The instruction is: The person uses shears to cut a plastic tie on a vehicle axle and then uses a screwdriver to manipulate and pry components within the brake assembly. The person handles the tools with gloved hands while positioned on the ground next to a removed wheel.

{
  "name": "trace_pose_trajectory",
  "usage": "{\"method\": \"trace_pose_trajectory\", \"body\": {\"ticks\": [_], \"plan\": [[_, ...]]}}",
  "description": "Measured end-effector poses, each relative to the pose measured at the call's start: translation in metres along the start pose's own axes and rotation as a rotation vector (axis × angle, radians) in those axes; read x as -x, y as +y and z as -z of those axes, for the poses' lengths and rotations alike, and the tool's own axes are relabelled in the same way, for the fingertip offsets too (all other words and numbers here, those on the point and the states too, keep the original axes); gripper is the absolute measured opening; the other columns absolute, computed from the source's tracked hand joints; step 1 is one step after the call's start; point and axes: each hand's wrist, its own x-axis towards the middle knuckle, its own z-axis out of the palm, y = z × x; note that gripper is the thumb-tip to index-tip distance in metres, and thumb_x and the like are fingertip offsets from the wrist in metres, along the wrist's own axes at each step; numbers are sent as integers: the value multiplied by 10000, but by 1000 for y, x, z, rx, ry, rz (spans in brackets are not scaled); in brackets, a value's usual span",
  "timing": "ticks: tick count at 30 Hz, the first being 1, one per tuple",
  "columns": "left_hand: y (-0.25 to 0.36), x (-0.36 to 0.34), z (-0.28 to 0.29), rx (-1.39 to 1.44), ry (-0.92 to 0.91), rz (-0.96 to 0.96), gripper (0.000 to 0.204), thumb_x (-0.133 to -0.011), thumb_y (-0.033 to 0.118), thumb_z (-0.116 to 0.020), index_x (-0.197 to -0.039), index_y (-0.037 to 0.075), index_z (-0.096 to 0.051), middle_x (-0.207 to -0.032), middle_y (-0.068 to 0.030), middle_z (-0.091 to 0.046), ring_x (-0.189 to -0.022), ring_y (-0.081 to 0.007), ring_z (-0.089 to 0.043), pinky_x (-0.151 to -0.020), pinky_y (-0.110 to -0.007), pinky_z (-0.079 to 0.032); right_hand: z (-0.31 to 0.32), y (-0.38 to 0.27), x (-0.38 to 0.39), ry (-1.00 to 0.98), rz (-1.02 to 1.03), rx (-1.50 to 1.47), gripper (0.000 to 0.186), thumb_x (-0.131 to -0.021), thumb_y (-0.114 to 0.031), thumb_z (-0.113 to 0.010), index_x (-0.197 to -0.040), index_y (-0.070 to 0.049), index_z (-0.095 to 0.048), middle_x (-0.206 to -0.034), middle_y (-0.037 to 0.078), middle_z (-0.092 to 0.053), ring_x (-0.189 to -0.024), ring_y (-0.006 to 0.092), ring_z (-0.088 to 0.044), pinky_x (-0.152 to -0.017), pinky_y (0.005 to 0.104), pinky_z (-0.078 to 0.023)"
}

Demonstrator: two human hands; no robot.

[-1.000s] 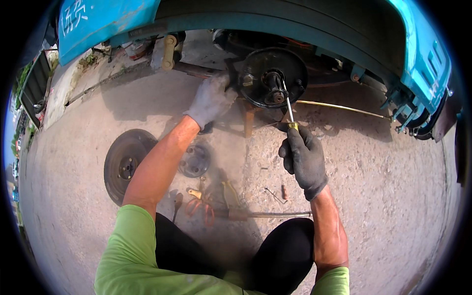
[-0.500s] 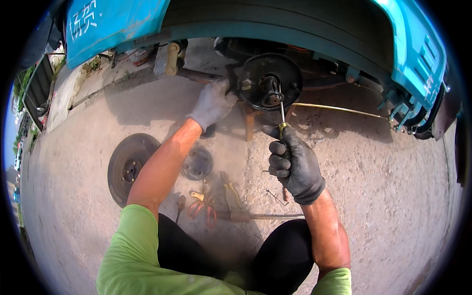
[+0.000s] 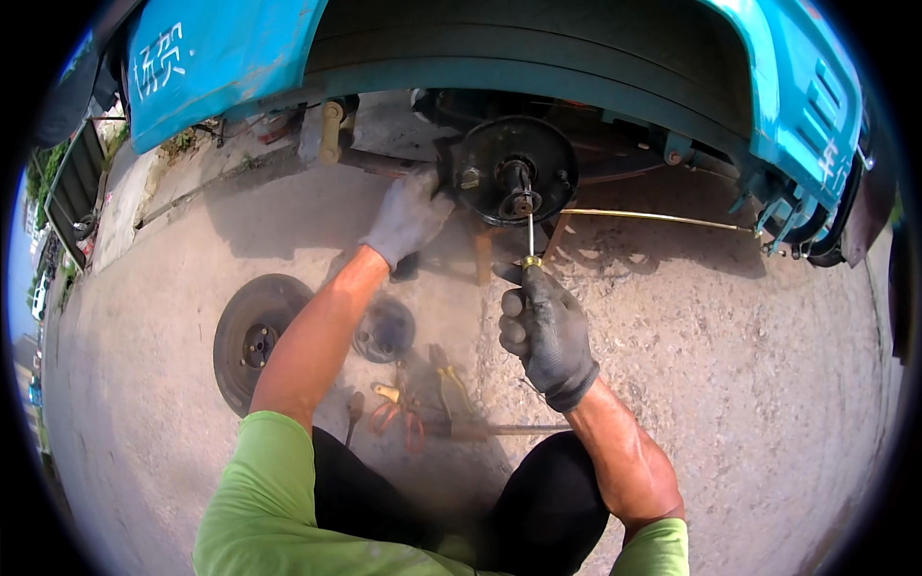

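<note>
A black round brake backing plate (image 3: 474, 154) sits under the blue vehicle body, with a stub axle (image 3: 520, 182) sticking out of its middle. My right hand (image 3: 549, 331), in a dark grey glove, is closed round the handle of a screwdriver (image 3: 531, 240). Its shaft points away from me, and the tip meets the outer end of the stub axle; the exact contact is too small to make out. In a pale grey glove, my left hand (image 3: 411, 216) has its fingers curled at the plate's left edge, with the fingertips partly hidden.
The blue bodywork (image 3: 230, 67) overhangs the plate. On the concrete lie a wheel (image 3: 240, 336), a brake drum (image 3: 384, 329), scissors (image 3: 399, 422), pliers (image 3: 451, 384) and a long metal bar (image 3: 528, 429). A rusty support (image 3: 482, 252) stands below the plate, beside a thin brass-coloured rod (image 3: 663, 219).
My right hand has moved slightly left, and the screwdriver's tip is now lower, at the stub axle's end. My left hand stays at the plate's edge. The whole view has shifted a little.
</note>
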Motion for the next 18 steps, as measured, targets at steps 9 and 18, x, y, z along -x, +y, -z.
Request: {"method": "trace_pose_trajectory", "body": {"ticks": [9, 18], "plan": [[12, -2, 7, 99, -38, 140, 221, -859, 108, -613, -1058, 53, -691, -986, -182, -652, -938, -386, -632, -804, -457, -518, -4, 5, -5, 40, 68, 157, 361, -1089, -347, -453, -1175, -17, -571, -771, 17, -563, -544, 79, -487, -458, 225, -376], [29, -10, 21, 373, -101, 377, 274, -846, 167, -591, -1072, 39, -683, -1039, -223, -667, -1003, -428, -622, -865, -503, -504, 14, -11, -4, 124, 123, 443, 391, -1064, -324, -490, -1204, 28, -585, -711, 56, -605, -505, 81, -499, -461, 240, -400]]}}
